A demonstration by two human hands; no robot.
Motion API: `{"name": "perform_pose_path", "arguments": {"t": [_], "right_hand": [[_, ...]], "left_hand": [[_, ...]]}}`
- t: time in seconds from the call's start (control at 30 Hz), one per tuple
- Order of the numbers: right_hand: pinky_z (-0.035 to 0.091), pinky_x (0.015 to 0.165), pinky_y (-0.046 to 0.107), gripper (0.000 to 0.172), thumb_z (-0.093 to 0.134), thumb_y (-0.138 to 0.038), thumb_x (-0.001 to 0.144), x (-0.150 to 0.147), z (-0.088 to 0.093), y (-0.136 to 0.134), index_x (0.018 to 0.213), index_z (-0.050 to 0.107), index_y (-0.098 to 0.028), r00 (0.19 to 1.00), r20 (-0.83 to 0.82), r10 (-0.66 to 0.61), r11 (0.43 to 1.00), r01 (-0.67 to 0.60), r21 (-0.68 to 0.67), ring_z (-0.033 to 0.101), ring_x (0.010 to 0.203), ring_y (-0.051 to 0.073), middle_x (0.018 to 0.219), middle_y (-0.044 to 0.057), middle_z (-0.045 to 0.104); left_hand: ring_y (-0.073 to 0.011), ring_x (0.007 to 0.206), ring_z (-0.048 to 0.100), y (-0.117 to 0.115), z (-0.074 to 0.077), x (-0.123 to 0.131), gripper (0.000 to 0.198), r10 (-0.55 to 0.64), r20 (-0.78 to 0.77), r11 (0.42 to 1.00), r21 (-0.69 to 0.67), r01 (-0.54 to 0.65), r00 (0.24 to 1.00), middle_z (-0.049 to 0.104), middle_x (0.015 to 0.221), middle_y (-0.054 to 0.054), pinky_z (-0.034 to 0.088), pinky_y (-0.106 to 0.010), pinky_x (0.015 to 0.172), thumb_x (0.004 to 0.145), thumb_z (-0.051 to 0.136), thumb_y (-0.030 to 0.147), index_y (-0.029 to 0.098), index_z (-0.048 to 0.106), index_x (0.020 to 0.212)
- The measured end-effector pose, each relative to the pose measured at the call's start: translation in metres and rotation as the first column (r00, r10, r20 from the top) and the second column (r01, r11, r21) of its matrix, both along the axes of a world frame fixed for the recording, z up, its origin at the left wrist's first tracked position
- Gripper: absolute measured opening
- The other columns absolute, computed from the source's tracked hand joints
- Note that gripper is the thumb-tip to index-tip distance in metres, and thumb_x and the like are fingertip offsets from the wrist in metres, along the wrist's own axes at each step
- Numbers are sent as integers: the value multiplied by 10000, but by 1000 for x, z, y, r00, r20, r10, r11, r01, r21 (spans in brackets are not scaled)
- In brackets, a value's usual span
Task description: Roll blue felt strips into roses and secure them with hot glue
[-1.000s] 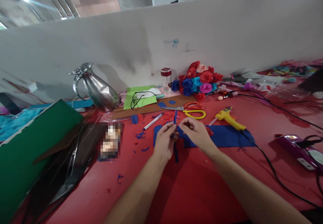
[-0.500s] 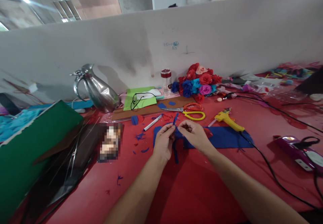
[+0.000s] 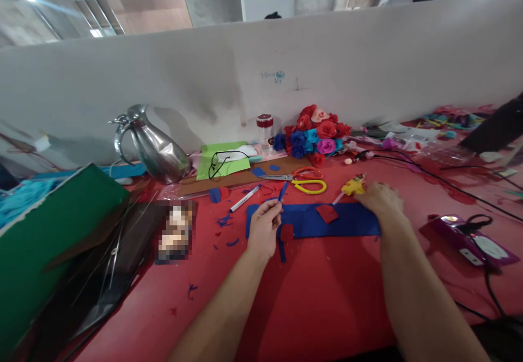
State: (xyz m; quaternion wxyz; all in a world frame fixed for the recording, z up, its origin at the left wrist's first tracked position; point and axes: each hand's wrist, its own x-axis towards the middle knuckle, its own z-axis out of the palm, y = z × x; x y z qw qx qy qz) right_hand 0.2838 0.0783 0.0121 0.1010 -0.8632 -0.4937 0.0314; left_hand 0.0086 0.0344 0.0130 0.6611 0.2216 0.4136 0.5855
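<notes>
My left hand (image 3: 263, 228) pinches a narrow blue felt strip (image 3: 283, 192) whose end sticks up above the fingers. A blue felt sheet (image 3: 351, 219) lies flat just behind that hand, with small red pieces (image 3: 327, 213) on it. Over at the right end of the sheet, my right hand (image 3: 379, 198) is closed over the handle of the yellow glue gun (image 3: 352, 186), and the nozzle points left.
Scissors with yellow and orange handles (image 3: 307, 181) and a white marker (image 3: 244, 199) lie behind the sheet. Felt roses (image 3: 316, 133), a small jar (image 3: 265, 129) and a steel jug (image 3: 153, 147) stand by the wall. A green board (image 3: 44, 231) sits left; cables (image 3: 441, 179) and a purple device (image 3: 469, 239) right.
My right hand let go of the blue strip and moved right onto the glue gun. My left hand keeps the strip.
</notes>
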Motion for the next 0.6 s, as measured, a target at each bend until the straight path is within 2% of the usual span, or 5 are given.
{"name": "perform_pose_path", "arguments": {"t": [0.1,0.2,0.37,0.47,0.6], "right_hand": [[475,848,452,444,574,-369,771,-7,1,0,1150,612,-139,998,-13,-54,995,53,-82,590,1104,360,1214,219,600],[492,815,407,440,575,-342,774,-12,11,-1,1150,605,-115,997,-36,-61,998,60,-31,615,1054,334,1181,218,614],[510,779,390,385,601,-309,760,-14,30,-2,1088,645,-112,986,-111,-127,943,154,295,637,950,304,989,169,669],[488,556,319,328,594,-454,768,-28,37,-8,864,670,-150,881,-465,92,901,124,415,608,636,221,695,78,639],[423,464,245,457,604,-636,718,-61,45,-23,633,598,-187,551,-606,573,805,-244,540,521,518,140,578,35,596]], "left_hand": [[-25,484,430,1,0,-1,275,15,1,1000,3,-15,1000,589,590,23,313,-165,483,444,808,228,150,659,662],[-28,491,425,2,0,-2,273,18,-1,1000,15,-18,1000,578,585,22,308,-172,486,444,813,244,148,665,652],[-32,502,418,2,0,-2,250,47,-40,998,42,-45,998,557,576,33,311,-176,505,468,808,261,145,650,624],[-39,519,415,2,-4,-1,236,91,-78,994,63,-86,993,540,576,42,331,-183,536,503,799,275,152,632,614],[-53,545,427,4,-10,-3,248,164,-122,985,83,-154,979,531,585,43,346,-195,570,527,798,295,155,613,615]]}}
